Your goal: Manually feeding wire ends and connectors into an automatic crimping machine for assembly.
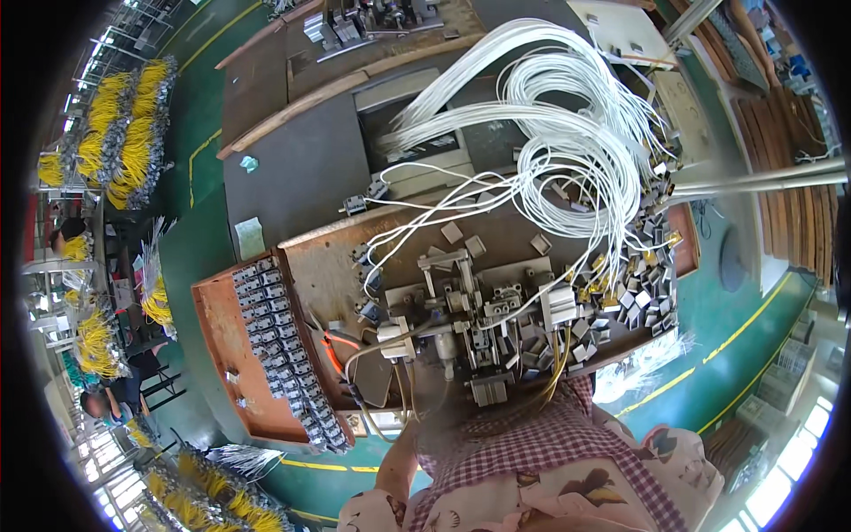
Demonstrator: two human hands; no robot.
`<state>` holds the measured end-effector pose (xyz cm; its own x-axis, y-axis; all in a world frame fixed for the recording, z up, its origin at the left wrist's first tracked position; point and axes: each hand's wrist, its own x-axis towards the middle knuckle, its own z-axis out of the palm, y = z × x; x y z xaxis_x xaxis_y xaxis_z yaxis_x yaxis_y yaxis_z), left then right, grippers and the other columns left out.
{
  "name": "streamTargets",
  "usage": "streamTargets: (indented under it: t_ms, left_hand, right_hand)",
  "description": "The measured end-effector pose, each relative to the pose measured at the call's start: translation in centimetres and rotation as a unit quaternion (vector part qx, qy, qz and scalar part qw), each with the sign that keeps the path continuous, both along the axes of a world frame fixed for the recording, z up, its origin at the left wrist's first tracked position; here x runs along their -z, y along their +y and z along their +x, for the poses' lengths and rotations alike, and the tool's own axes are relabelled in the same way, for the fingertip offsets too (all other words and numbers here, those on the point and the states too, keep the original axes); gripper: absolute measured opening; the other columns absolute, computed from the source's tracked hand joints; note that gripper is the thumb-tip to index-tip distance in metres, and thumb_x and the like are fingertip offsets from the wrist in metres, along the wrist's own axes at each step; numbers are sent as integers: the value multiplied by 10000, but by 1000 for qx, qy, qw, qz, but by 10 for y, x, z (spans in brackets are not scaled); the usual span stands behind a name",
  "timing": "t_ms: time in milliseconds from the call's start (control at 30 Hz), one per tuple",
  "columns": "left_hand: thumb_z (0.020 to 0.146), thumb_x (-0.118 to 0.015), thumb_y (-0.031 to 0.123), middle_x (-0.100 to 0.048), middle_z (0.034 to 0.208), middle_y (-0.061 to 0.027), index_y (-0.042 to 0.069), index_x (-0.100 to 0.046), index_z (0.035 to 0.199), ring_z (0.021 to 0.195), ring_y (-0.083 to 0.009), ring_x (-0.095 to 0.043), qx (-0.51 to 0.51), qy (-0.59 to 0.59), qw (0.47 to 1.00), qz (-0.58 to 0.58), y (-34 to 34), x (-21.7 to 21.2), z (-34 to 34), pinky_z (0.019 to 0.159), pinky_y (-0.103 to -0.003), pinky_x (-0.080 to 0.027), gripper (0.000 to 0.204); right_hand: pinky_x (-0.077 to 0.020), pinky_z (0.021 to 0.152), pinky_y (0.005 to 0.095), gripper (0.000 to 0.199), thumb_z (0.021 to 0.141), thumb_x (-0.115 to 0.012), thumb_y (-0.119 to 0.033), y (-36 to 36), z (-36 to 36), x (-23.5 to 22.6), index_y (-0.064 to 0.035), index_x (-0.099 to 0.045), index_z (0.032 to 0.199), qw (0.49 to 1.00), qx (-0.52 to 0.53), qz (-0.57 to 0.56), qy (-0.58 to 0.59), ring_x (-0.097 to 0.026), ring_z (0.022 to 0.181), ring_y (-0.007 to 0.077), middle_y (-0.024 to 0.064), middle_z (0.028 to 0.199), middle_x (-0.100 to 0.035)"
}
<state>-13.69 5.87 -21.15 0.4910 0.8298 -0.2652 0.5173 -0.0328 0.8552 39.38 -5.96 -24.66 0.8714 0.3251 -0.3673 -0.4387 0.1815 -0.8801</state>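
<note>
Hands are not clearly seen; only a bare left forearm (396,461) is visible rising toward the workbench edge, so grasp state cannot be told. Nearest it, a small metal press fixture (452,315) is mounted mid-bench. White wires (550,133) are looped behind; grey connector housings (284,341) are rowed in a tray to the left.

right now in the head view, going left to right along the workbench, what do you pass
tray of small grey connectors in rows → orange-handled pliers → metal press fixture → heap of loose grey connector parts. The white wire bundle loops above the right half. Neither of the person's hands shows clearly.
</note>
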Motion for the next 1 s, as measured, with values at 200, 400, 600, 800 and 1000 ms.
streamTargets:
  t_ms: [200,400,600,800,1000]
  left_hand:
    - [960,-512,326,-656,1141,-144,50,-607,1193,1060,-297,-601,13,20,1000,-7,-35,18,-14,900,-385,-465,373]
    - [961,-505,335,-656,1143,-153,50,-606,1196,1069,-309,-600,87,68,990,-84,-164,15,-89,905,-388,-464,383]
    - [963,-497,345,-656,1144,-163,50,-605,1198,1077,-321,-600,138,92,980,-106,-237,-12,-121,911,-391,-463,393]
    - [950,-505,324,-657,1052,-221,85,-653,1123,998,-373,-613,277,354,888,-95,-228,-140,-76,859,-417,-485,330]
    - [868,-620,85,-674,992,-141,55,-673,1057,924,-302,-641,97,-7,989,110,-215,-279,31,829,-382,-491,198]
  right_hand:
    - [-433,622,248,278,1001,-530,-286,-34,-12,22,-52,-637,895,1000,8,-14,-22,-530,643,95,4,769,-623]
    - [-432,626,248,292,1004,-525,-286,-235,-100,29,-45,-637,882,992,70,-103,-14,-527,644,93,2,763,-620]
    - [-430,630,249,306,1008,-521,-286,-348,-153,-42,-38,-636,870,984,107,-139,-29,-525,645,92,1,756,-617]
    - [-438,637,299,72,883,-596,-55,-306,-176,-200,-45,-654,842,870,-220,-124,-423,-575,665,189,53,732,-624]
    - [-433,928,402,411,752,-700,-106,-202,-211,-214,-126,-640,1158,557,-483,-85,-671,-575,1086,286,83,1224,-610]
